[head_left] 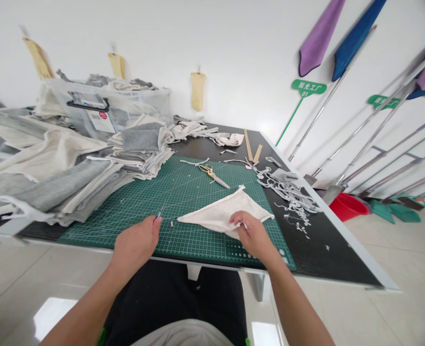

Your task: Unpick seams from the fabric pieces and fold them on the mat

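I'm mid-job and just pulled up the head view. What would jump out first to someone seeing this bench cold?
Probably the green cutting mat at the table's near edge, where the right hand presses on a cream triangular fabric piece and the left hand grips a small tool. Next, the big heap of folded grey and cream cloth on the left, then gold-handled scissors mid-mat and curly fabric trimmings on the right.
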A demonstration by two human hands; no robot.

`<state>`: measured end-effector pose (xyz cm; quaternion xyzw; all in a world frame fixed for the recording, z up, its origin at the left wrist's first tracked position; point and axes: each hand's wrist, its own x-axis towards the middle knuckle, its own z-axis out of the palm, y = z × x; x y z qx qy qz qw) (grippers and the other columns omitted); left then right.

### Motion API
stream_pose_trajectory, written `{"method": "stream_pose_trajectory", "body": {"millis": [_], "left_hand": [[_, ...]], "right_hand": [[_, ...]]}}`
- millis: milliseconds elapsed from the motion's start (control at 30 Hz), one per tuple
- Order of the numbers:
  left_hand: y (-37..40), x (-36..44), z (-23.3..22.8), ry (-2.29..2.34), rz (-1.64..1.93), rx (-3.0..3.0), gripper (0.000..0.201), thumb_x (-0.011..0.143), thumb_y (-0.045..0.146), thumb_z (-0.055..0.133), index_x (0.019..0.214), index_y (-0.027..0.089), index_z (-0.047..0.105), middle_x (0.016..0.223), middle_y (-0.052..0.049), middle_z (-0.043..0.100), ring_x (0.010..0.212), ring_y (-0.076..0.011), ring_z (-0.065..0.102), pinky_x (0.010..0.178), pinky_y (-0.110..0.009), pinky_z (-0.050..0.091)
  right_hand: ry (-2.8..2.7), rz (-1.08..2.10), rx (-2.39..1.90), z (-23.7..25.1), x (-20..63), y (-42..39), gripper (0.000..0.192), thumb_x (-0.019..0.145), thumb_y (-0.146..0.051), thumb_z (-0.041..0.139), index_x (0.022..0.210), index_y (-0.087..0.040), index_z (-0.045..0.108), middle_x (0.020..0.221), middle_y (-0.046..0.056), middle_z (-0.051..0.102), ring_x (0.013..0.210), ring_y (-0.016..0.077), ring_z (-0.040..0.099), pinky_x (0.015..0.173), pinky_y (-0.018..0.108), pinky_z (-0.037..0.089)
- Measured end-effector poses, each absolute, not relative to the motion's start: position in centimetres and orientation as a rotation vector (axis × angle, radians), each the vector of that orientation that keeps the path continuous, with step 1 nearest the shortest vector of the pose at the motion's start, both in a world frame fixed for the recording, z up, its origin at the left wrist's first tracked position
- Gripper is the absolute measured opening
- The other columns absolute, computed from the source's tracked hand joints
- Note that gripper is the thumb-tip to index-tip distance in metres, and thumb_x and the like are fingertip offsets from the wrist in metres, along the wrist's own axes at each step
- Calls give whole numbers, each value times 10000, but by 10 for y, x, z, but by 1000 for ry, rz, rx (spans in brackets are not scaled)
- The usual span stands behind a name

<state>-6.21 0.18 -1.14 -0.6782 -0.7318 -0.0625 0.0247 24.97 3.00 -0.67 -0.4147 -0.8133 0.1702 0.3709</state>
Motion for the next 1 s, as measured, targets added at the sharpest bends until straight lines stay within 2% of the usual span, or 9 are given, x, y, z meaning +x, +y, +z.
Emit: {"method": "stream_pose_trajectory", "body": {"millis": [133, 200, 267, 333, 400, 533, 700, 867, 1000], "left_hand": [[2, -56, -11, -2261, -221, -2142, 481, 955, 428, 177, 956, 176, 587, 753, -94, 689, 691, -268, 668, 588, -317, 434], [2, -52, -10, -2261, -254, -2170, 479, 956, 430, 184, 945, 176, 590, 750, -86, 687, 693, -250, 668, 596, -299, 430], [1, -50, -9, -2272, -278, -2199, 476, 955, 435, 191, 919, 177, 589, 737, -79, 683, 685, -240, 665, 593, -288, 419], [0, -47, -8, -2278, -306, -2226, 467, 956, 433, 193, 907, 181, 583, 732, -70, 680, 686, -236, 662, 594, -286, 409], [-2, -46, -8, -2275, -346, -2236, 463, 959, 431, 189, 908, 185, 578, 737, -63, 680, 692, -231, 660, 598, -285, 403], [-8, -42, -11, -2194, -496, -2310, 463, 961, 441, 199, 993, 184, 582, 807, -58, 694, 738, -208, 665, 618, -271, 415], [-14, -37, -22, -1977, -844, -2430, 453, 951, 453, 252, 1088, 170, 578, 873, -65, 713, 758, -181, 677, 658, -260, 475], [-16, -31, -31, -1828, -1036, -2545, 398, 951, 397, 297, 1065, 148, 587, 843, -65, 712, 755, -162, 680, 658, -239, 494], [-20, -24, -33, -1806, -1110, -2579, 351, 951, 361, 317, 1055, 156, 582, 841, -51, 707, 745, -153, 673, 654, -235, 486]], "right_hand": [[-2179, 101, -1139, -7, 291, 57, 263, 787, -46, 384, 897, -193, 572, 1024, 93, 642, 1007, 217, 577, 890, 411, 458], [-2300, 33, -1182, -6, 305, 58, 322, 808, -79, 404, 1041, -181, 601, 1106, 105, 647, 1064, 226, 576, 935, 439, 451], [-2421, 7, -1199, -2, 309, 48, 439, 813, -91, 416, 1221, -186, 549, 1230, 105, 605, 1169, 230, 533, 999, 473, 410], [-2459, -39, -1195, 2, 302, 32, 502, 807, -92, 432, 1292, -202, 503, 1314, 98, 550, 1249, 240, 472, 1053, 520, 343], [-2390, -116, -1161, 5, 284, 15, 453, 805, -109, 471, 1245, -196, 540, 1326, 107, 537, 1259, 256, 458, 1080, 550, 285], [-2426, 1, -959, 3, 231, -3, 325, 840, -111, 487, 1123, -226, 600, 1260, 82, 591, 1202, 228, 506, 1078, 492, 317], [-2447, 52, -996, -3, 178, 16, 369, 828, -185, 587, 1195, -199, 547, 1314, 127, 538, 1230, 271, 460, 1035, 492, 338], [-2539, 62, -1016, -13, 168, 32, 186, 893, -199, 503, 1028, -195, 631, 987, 83, 698, 947, 217, 603, 878, 386, 432], [-2438, 173, -1025, -18, 177, 28, 249, 928, -227, 435, 1044, -163, 646, 1009, 94, 707, 905, 207, 638, 830, 337, 474]]}}
